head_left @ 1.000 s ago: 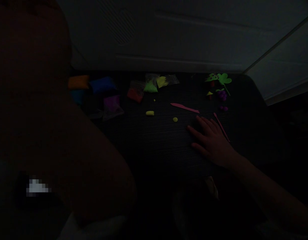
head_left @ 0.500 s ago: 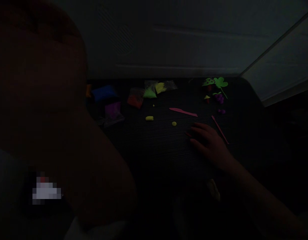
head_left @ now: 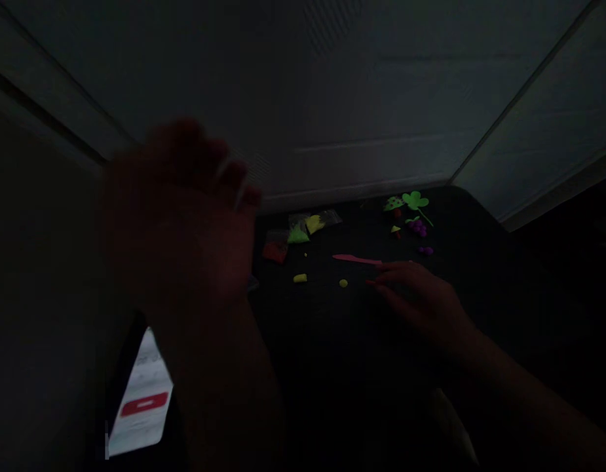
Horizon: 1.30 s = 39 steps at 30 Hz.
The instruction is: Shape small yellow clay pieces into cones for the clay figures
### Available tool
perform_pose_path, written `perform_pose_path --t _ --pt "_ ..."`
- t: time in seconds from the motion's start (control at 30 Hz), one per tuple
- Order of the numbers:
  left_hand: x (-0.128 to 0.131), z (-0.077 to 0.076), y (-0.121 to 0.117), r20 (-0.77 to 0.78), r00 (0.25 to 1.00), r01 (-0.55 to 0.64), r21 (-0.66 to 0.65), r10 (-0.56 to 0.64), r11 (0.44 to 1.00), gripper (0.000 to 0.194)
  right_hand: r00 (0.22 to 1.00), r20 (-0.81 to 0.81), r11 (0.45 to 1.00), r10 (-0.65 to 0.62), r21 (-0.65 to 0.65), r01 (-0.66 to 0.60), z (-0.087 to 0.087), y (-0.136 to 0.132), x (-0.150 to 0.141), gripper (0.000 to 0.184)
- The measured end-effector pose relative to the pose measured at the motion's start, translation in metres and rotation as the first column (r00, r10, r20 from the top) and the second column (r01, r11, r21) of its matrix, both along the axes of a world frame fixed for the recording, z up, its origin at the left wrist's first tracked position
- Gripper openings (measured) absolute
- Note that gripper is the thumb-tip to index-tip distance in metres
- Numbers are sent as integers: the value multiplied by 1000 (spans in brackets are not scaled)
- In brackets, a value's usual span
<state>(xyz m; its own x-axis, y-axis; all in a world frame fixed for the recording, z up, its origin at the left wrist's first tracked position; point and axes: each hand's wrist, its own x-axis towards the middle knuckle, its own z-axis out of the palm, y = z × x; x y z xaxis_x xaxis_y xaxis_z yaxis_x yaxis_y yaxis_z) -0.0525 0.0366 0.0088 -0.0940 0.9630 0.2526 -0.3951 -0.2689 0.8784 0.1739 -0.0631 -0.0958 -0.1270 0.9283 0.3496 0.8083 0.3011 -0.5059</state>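
blurring, the left hand (head_left: 185, 219) shows parted fingers; the right hand (head_left: 425, 298)'s grip (by a pink knife (head_left: 356, 259)) is unclear.

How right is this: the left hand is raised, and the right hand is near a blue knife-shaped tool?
Wrong only in colour: the head view shows a pink knife-shaped tool, not blue. The left hand is raised and the right hand is near it.

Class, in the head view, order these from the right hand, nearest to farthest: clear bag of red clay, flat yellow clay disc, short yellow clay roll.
1. Flat yellow clay disc, left of the right hand.
2. Short yellow clay roll, farther left.
3. Clear bag of red clay, farthest left and back.
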Motion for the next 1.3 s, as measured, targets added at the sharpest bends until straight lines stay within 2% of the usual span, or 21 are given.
perform_pose_path --t 0.07,0.1,0.2,0.27,0.33,0.5,0.63,0.7,0.77,0.8,0.87,0.9,0.97,1.03,1.1,1.17,1.23,1.3 --pt "8 1 -2 21 996 90 21 -90 996 21 999 -11 984 33 174 -31 37 9 -6 16" --pt "12 1 -5 -56 991 123 39 -120 992 9 999 -12 968 33 248 -29 56 12 -10 16" --pt "20 0 -21 -271 956 132 56 -112 990 12 998 -40 911 56 412 -35 99 20 -24 13" --pt "21 4 -34 -357 930 138 127 -84 982 19 994 -63 875 85 483 -44 113 24 -32 11" --pt "22 8 -45 -409 909 154 161 -76 975 21 990 -74 853 124 518 -68 116 28 -39 11" --pt "25 13 -48 -487 871 156 163 -58 974 11 988 -43 855 149 508 -107 107 31 -41 10" --pt "29 7 -39 -612 788 195 152 -63 969 7 989 -9 891 147 436 -128 103 27 -24 10" --pt "32 7 -37 -660 749 201 141 -59 969 7 993 -12 917 116 385 -103 97 30 -10 14" --pt "34 6 -35 -687 724 188 124 -52 974 7 999 -38 950 39 310 -25 80 39 4 18" --pt "35 6 -35 -696 715 192 113 -60 975 8 999 -33 973 -6 230 13 68 45 10 20" --pt "38 1 -34 -705 705 214 99 -84 972 11 992 117 999 -43 20 41 38 59 17 27" --pt "40 -4 -34 -712 695 236 90 -104 967 12 986 168 999 0 -49 8 22 65 18 26" --pt "45 -19 -37 -739 656 286 58 -151 957 12 970 234 990 65 -137 -33 -6 73 17 21" --pt "49 -43 -43 -782 580 344 -19 -228 939 12 951 291 978 109 -202 -50 -25 77 13 18" --pt "53 -72 -51 -813 497 375 -113 -303 920 11 933 336 970 127 -237 -47 -34 78 9 18" --pt "54 -101 -59 -844 431 339 -176 -319 924 13 918 377 967 121 -253 -23 -37 79 5 21" --pt "55 -125 -63 -890 360 344 -152 -280 926 13 905 412 965 107 -262 5 -37 82 3 22" --pt "57 -143 -64 -952 288 328 -1 -101 945 12 894 440 963 89 -268 37 -36 86 3 23"
